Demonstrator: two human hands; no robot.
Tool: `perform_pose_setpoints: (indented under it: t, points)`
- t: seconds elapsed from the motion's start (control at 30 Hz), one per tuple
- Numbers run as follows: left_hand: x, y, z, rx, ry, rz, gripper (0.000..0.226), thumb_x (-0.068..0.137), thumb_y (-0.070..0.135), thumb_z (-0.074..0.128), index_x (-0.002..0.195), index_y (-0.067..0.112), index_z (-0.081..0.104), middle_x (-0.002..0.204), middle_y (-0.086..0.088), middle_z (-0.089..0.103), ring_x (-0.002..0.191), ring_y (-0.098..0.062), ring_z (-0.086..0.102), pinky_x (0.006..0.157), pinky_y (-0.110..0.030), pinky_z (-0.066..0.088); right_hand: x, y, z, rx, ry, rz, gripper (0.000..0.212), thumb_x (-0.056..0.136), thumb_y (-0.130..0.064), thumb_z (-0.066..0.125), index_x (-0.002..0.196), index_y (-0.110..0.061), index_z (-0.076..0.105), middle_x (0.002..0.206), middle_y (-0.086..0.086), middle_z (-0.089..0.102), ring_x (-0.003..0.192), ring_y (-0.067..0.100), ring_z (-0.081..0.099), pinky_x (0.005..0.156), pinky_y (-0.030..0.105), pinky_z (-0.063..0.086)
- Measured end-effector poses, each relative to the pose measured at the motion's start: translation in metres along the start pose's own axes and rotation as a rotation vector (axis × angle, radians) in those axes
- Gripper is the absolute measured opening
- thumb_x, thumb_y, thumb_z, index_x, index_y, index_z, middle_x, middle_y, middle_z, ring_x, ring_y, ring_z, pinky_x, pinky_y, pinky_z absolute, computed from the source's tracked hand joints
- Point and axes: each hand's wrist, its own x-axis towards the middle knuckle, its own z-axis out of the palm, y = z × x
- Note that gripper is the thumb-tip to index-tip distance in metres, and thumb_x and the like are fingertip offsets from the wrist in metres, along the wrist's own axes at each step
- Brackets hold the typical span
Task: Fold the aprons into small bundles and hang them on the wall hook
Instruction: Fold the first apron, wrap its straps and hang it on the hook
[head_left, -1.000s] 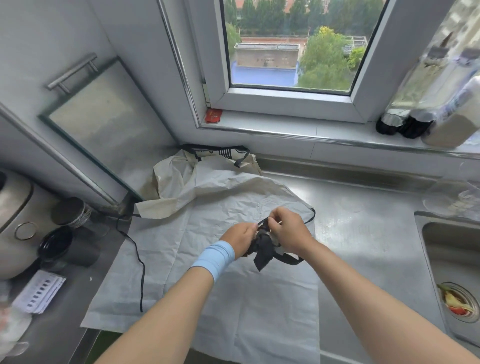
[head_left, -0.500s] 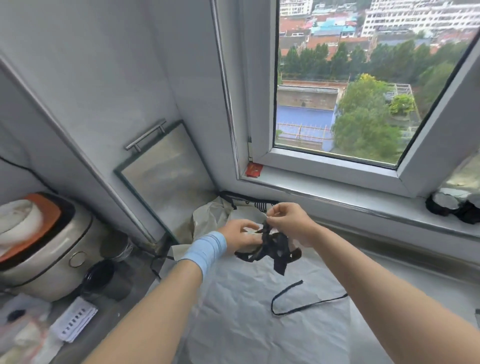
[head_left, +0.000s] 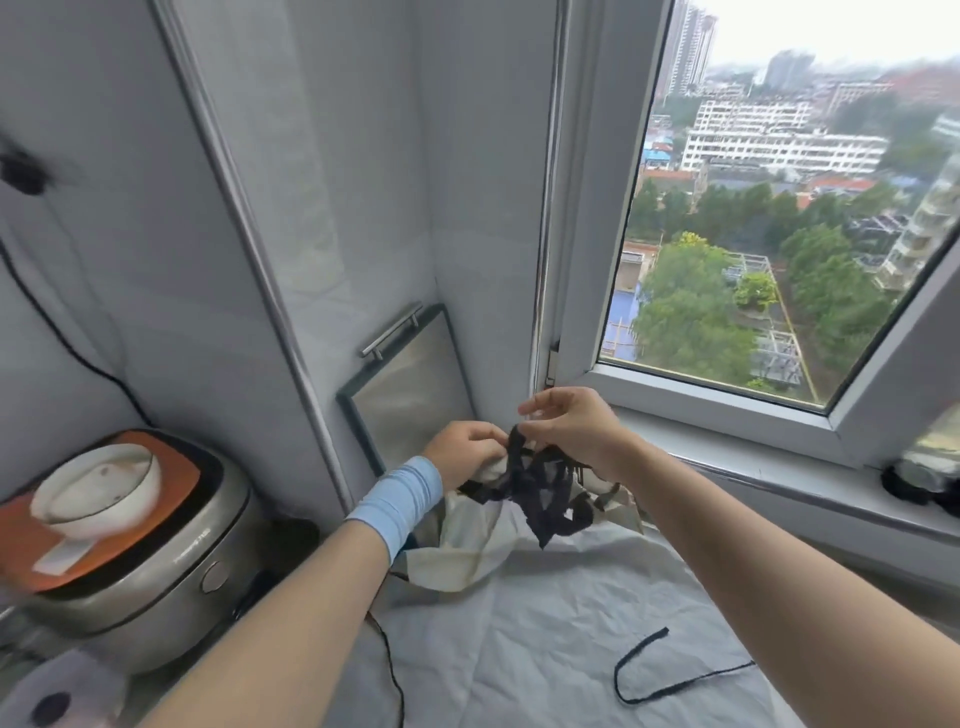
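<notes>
Your left hand (head_left: 462, 453), the one with the light blue wristband (head_left: 397, 499), is curled around the tangle of black straps (head_left: 527, 486) and around the cream cloth just under it. Your right hand (head_left: 574, 431) is directly beside it and a little higher. Its thumb and forefinger pinch the top end of one strap, and the other fingers are bent above. Both hands are raised in front of the corner where the tiled wall meets the window frame.

The straps belong to the cream apron (head_left: 467, 545). It is gathered into a loose bundle that hangs below your hands, and its lower folds reach down to the second apron (head_left: 519, 665). This second apron is pale grey-white and wrinkled, and it lies spread flat under your forearms. A thin black tie (head_left: 670, 675) lies in a curve on it, near your right forearm.

Behind your hands a framed panel (head_left: 410, 395) with a metal handle leans against the wall. To the left stands a rice cooker (head_left: 156, 587) with an orange top, and a white bowl (head_left: 98, 488) sits on this top. A black cable (head_left: 57, 322) runs down the wall behind the cooker.

To the right is the window (head_left: 753, 260). On its sill (head_left: 753, 457), far right, there are some dark objects (head_left: 904, 486), too blurred to tell what they are.
</notes>
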Motion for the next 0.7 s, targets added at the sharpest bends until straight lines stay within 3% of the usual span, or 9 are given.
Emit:
perform_pose_setpoints:
  t: [0.07, 0.13, 0.27, 0.43, 0.57, 0.7]
  points:
    - [-0.005, -0.003, -0.012, -0.073, 0.097, 0.06, 0.024, 0.094, 0.034, 0.058, 0.082, 0.016, 0.07, 0.071, 0.002, 0.062, 0.073, -0.016, 0.056, 0.065, -0.024, 0.046, -0.003, -0.021, 0.012, -0.012, 0.004, -0.031, 0.022, 0.076, -0.012, 0.084, 0.096, -0.013, 0.075, 0.073, 0.001, 0.073, 0.059, 0.009, 0.067, 0.067, 0.024, 0.059]
    - [-0.01, -0.001, -0.023, -0.118, 0.089, 0.09, 0.028, 0.09, 0.044, 0.061, 0.078, 0.019, 0.068, 0.07, 0.001, 0.061, 0.066, -0.015, 0.054, 0.064, -0.024, 0.046, -0.005, -0.04, 0.02, -0.045, 0.01, -0.053, 0.023, 0.076, -0.013, 0.084, 0.096, -0.014, 0.075, 0.077, 0.003, 0.076, 0.063, 0.012, 0.07, 0.071, 0.027, 0.061]
    - [-0.009, 0.013, -0.052, -0.036, 0.163, 0.153, 0.014, 0.09, 0.037, 0.062, 0.083, 0.026, 0.067, 0.081, 0.006, 0.069, 0.078, -0.015, 0.063, 0.069, -0.022, 0.048, -0.007, -0.073, 0.026, -0.111, 0.108, -0.089, 0.017, 0.078, -0.012, 0.079, 0.093, -0.02, 0.075, 0.082, 0.004, 0.076, 0.066, 0.014, 0.07, 0.073, 0.034, 0.062]
    - [-0.004, 0.057, -0.08, -0.082, 0.211, 0.179, 0.028, 0.095, 0.046, 0.05, 0.084, 0.026, 0.066, 0.091, 0.002, 0.071, 0.088, -0.018, 0.065, 0.085, -0.034, 0.05, -0.011, -0.119, 0.021, -0.161, 0.192, -0.223, 0.023, 0.082, -0.014, 0.075, 0.102, -0.024, 0.073, 0.083, -0.003, 0.076, 0.062, 0.005, 0.066, 0.065, 0.023, 0.059]
    - [0.001, 0.101, -0.101, -0.136, 0.192, 0.254, 0.024, 0.088, 0.045, 0.064, 0.092, 0.022, 0.068, 0.084, 0.002, 0.07, 0.076, -0.019, 0.064, 0.061, -0.03, 0.051, -0.002, -0.158, 0.003, -0.189, 0.275, -0.317, 0.017, 0.08, -0.015, 0.078, 0.093, -0.024, 0.072, 0.077, -0.005, 0.075, 0.06, 0.004, 0.066, 0.061, 0.023, 0.056]
    - [0.012, 0.148, -0.127, -0.099, 0.271, 0.319, 0.016, 0.084, 0.036, 0.071, 0.083, 0.02, 0.072, 0.082, -0.004, 0.073, 0.075, -0.023, 0.067, 0.063, -0.037, 0.059, 0.015, -0.197, -0.021, -0.242, 0.365, -0.403, 0.015, 0.079, -0.018, 0.08, 0.09, -0.025, 0.071, 0.075, -0.006, 0.073, 0.062, 0.002, 0.063, 0.057, 0.014, 0.045]
